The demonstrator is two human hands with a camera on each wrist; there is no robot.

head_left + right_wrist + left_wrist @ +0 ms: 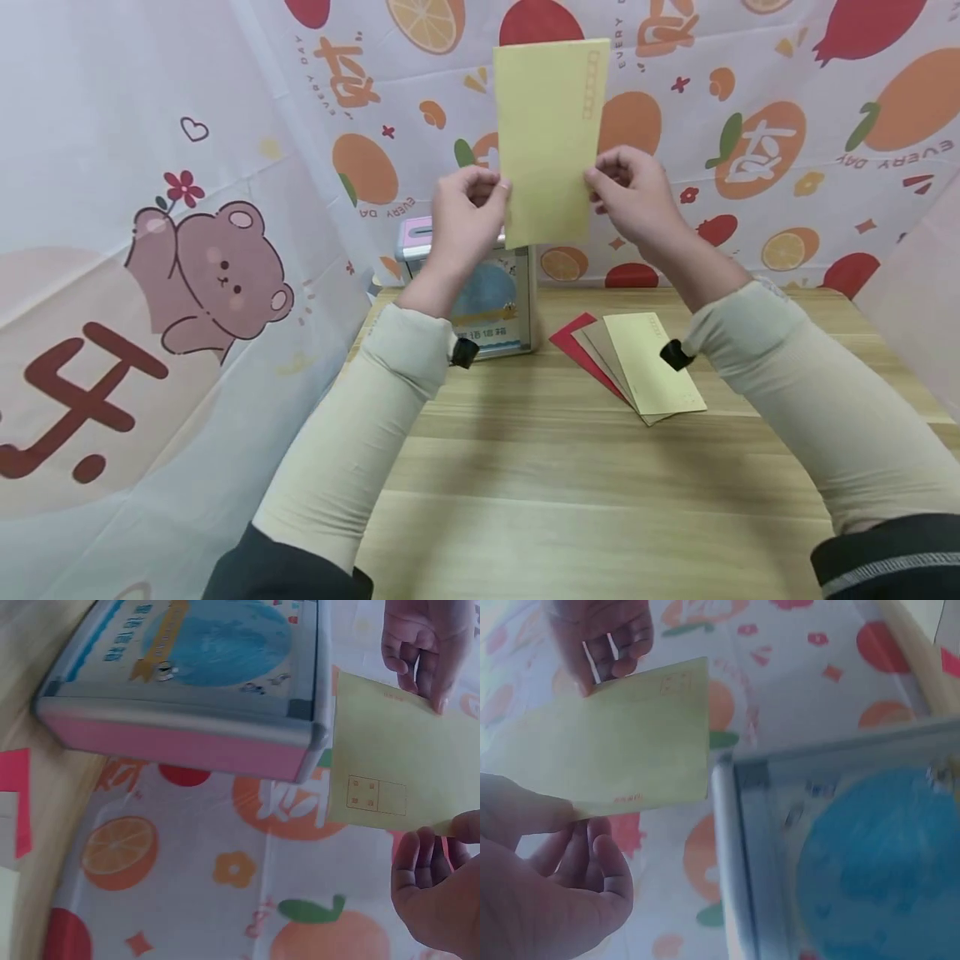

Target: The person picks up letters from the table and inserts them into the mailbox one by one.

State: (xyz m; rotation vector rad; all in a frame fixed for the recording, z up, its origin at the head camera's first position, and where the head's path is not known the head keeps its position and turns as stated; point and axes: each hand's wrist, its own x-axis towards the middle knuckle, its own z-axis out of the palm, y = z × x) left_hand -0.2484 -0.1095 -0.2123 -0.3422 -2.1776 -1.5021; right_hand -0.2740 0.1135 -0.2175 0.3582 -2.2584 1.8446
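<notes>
A pale yellow envelope [550, 142] is held upright in the air by both hands. My left hand [471, 218] pinches its left edge near the lower end, thumb in front. On the opposite edge, my right hand [637, 196] pinches it between thumb and fingers. Printed boxes show on the envelope [405, 757] in the right wrist view. Behind and below the left hand stands a box [491, 304] with a pink slotted top, metal-coloured edges and a blue picture on its front; the left forearm and the envelope hide part of it.
On the wooden table [600, 500], right of the box, lie fanned envelopes: a yellow envelope [652, 362] on top, brown ones beneath and a red envelope [585, 350] at the left. A fruit-patterned cloth [825, 192] hangs behind the table, and a bear-printed cloth [187, 417] hangs at left.
</notes>
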